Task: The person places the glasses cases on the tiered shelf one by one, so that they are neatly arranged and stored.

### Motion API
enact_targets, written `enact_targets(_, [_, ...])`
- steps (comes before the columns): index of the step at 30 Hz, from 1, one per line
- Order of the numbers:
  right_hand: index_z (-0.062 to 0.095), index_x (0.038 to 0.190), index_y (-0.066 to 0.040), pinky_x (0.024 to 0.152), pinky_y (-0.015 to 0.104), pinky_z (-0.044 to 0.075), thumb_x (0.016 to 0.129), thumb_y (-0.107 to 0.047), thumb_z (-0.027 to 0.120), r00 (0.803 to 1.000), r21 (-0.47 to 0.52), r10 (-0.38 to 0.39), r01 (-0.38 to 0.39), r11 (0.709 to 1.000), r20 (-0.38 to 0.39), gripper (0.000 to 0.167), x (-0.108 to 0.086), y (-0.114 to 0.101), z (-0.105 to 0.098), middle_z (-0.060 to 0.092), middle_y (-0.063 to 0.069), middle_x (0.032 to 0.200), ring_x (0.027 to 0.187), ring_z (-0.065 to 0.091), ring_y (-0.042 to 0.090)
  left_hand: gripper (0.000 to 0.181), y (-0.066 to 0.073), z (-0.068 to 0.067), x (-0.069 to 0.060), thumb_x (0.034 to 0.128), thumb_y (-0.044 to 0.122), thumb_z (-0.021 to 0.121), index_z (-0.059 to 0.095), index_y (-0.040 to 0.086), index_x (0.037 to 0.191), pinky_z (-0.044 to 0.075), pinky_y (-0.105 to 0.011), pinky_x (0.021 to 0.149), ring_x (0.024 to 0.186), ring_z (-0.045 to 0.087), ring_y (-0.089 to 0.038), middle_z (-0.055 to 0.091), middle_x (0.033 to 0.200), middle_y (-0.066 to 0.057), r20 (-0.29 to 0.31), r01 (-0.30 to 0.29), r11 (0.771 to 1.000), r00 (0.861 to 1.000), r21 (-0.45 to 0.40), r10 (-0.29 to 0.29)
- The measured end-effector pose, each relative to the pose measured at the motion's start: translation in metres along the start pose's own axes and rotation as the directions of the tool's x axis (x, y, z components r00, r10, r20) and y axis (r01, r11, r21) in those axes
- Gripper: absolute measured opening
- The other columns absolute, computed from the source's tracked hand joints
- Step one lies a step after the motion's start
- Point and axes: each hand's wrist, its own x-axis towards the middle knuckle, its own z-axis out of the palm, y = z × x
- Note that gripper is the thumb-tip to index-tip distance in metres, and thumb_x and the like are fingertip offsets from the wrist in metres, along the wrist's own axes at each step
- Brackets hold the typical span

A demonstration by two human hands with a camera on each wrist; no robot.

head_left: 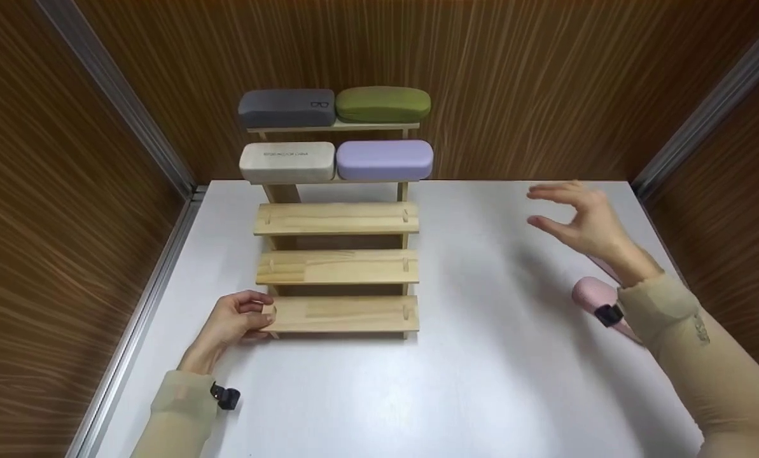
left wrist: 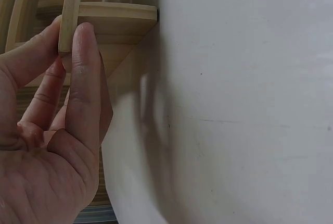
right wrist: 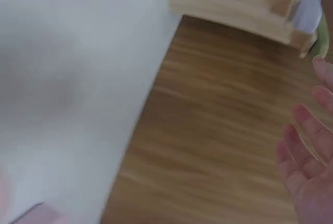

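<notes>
A stepped wooden rack [head_left: 336, 267] stands on the white table. My left hand [head_left: 231, 321] pinches the left end of its lowest shelf [left wrist: 117, 15] between thumb and fingers. Out to the right, my right hand [head_left: 588, 219] hangs in the air with thumb and fingers apart, holding nothing. The top step carries a dark grey glasses case [head_left: 287, 108] and a green one [head_left: 383, 105]. On the step below sit an off-white glasses case [head_left: 288, 161] and a lilac one [head_left: 385, 160]. A pink case [head_left: 592, 294] lies on the right, partly hidden under my right forearm.
Wood-grain panels [head_left: 532, 89] enclose the white table [head_left: 354, 394] at the back and sides, with metal strips [head_left: 125, 108] along the corners. The three lower shelves of the rack hold no cases. Part of another pink thing [head_left: 605, 267] shows behind my right wrist.
</notes>
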Motion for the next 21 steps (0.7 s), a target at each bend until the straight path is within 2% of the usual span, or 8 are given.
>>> enact_targets(3, [0.084,0.127,-0.004,0.104,-0.003,0.045,0.085,0.005,0.093,0.996,0.002,0.084,-0.084,0.996,-0.032,0.043,-0.022,0.011,-0.003,0.083,0.021,0.129,0.125,0.06,-0.021,0.044,0.0,0.0,0.0,0.0938,-0.006,0.082,0.066,-0.013,0.135,0.073,-0.029,0.069,0.079,0.076,-0.012,0.07,0.091,0.002,0.003,0.0,1.0,1.0,-0.008,0.0])
enact_targets(5, [0.085,0.126,-0.006,0.1,-0.003,0.045,0.086,0.003,0.093,0.986,0.007,0.155,-0.155,0.988,-0.055,0.041,-0.036,0.018,-0.006,0.083,0.019,0.13,0.122,0.061,-0.02,0.045,0.0,-0.001,0.0,0.0942,-0.006,0.081,0.066,-0.013,0.135,0.074,-0.029,0.069,0.079,0.076,-0.012,0.07,0.091,0.002,0.009,0.0,1.0,1.0,-0.014,0.0])
enact_targets(8, [0.085,0.128,-0.01,0.096,-0.002,0.047,0.089,-0.003,0.093,0.96,0.03,0.266,-0.265,0.964,-0.082,0.04,-0.055,0.028,-0.013,0.084,0.004,0.132,0.118,0.063,-0.018,0.045,0.0,-0.001,0.0,0.0939,-0.006,0.082,0.065,-0.014,0.136,0.073,-0.029,0.068,0.078,0.076,-0.011,0.07,0.09,0.003,0.008,0.0,1.0,1.0,-0.02,0.0])
enact_targets(11, [0.085,0.129,-0.011,0.095,-0.001,0.05,0.09,-0.005,0.093,0.937,0.049,0.328,-0.324,0.945,-0.12,0.04,-0.073,0.039,-0.018,0.082,-0.014,0.129,0.114,0.065,-0.015,0.046,0.0,-0.002,-0.001,0.0941,-0.005,0.082,0.065,-0.013,0.136,0.073,-0.029,0.068,0.079,0.075,-0.01,0.069,0.09,0.003,0.003,0.002,1.0,1.0,-0.015,-0.002])
enact_targets(14, [0.085,0.128,-0.009,0.094,-0.001,0.051,0.09,-0.006,0.092,0.916,0.048,0.366,-0.364,0.93,-0.165,0.038,-0.089,0.05,-0.023,0.082,-0.019,0.126,0.111,0.066,-0.017,0.045,0.001,-0.002,-0.001,0.0944,-0.004,0.082,0.066,-0.012,0.136,0.073,-0.028,0.069,0.079,0.074,-0.01,0.069,0.09,0.004,0.0,0.004,1.0,1.0,-0.005,-0.004])
enact_targets(17, [0.084,0.129,-0.009,0.092,-0.003,0.049,0.092,-0.01,0.092,0.874,0.044,0.444,-0.445,0.895,-0.196,0.038,-0.107,0.062,-0.029,0.082,-0.023,0.122,0.107,0.065,-0.018,0.046,0.001,-0.002,-0.001,0.0943,-0.003,0.083,0.067,-0.011,0.136,0.073,-0.028,0.069,0.08,0.075,-0.01,0.069,0.092,0.003,0.002,0.004,1.0,1.0,-0.002,-0.004])
enact_targets(21, [0.081,0.137,-0.009,0.087,-0.007,0.047,0.097,-0.021,0.09,0.808,0.008,0.566,-0.573,0.82,-0.167,0.043,-0.133,0.074,-0.041,0.067,-0.041,0.114,0.101,0.059,-0.021,0.046,0.0,-0.002,0.0,0.094,-0.003,0.083,0.067,-0.011,0.136,0.073,-0.027,0.069,0.08,0.076,-0.011,0.071,0.093,0.003,0.008,0.004,1.0,1.0,0.0,-0.004])
